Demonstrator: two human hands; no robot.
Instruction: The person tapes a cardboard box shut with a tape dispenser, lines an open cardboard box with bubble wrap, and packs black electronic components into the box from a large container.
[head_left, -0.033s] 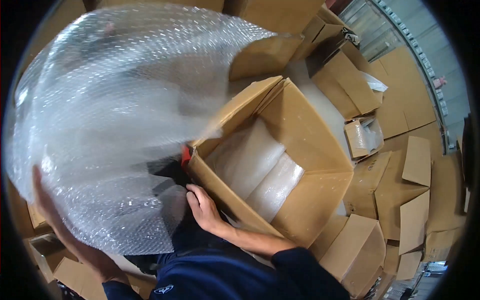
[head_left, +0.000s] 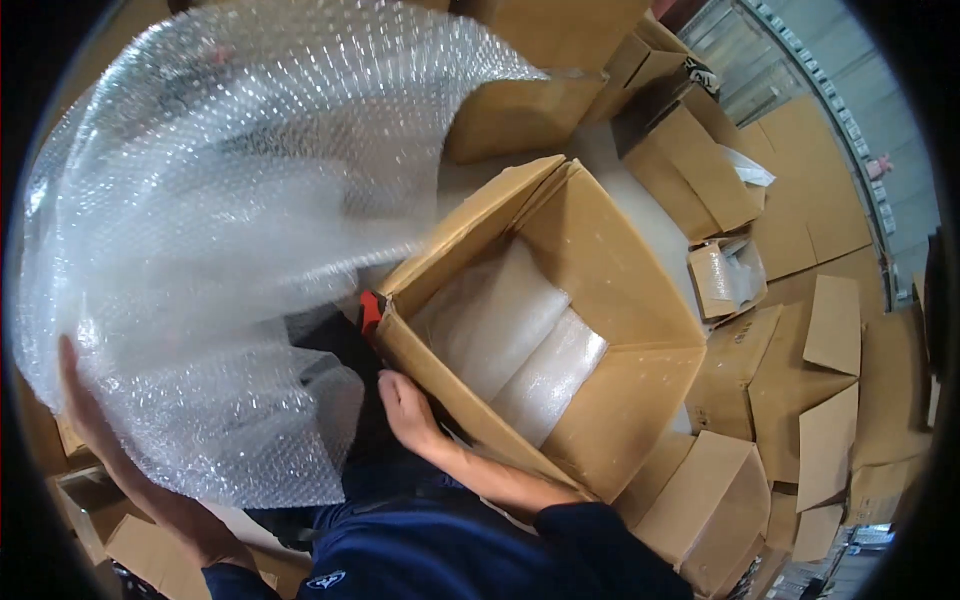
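A large sheet of clear bubble wrap (head_left: 230,230) billows across the left side. My left hand (head_left: 80,385) grips its left edge, the thumb showing and the other fingers hidden by the plastic. My right hand (head_left: 405,408) is closed in a loose fist beside the near left wall of an open cardboard box (head_left: 625,265), apart from the bubble wrap; nothing shows in its fingers. Inside the box, pieces of bubble wrap (head_left: 500,330) lie on the bottom. A red object (head_left: 371,312) sits at the box's left corner, partly hidden.
Several open cardboard boxes crowd the right side, among them a small box (head_left: 725,275) with bubble wrap in it and a larger box (head_left: 700,495) near the front. Another carton (head_left: 690,160) stands at the back right. Cardboard pieces (head_left: 140,550) lie at the lower left.
The bubble wrap's right edge has drawn left, away from the box's corner, baring more of the dark trousers and the red object. My right hand has shifted slightly and its fingers are curled tighter.
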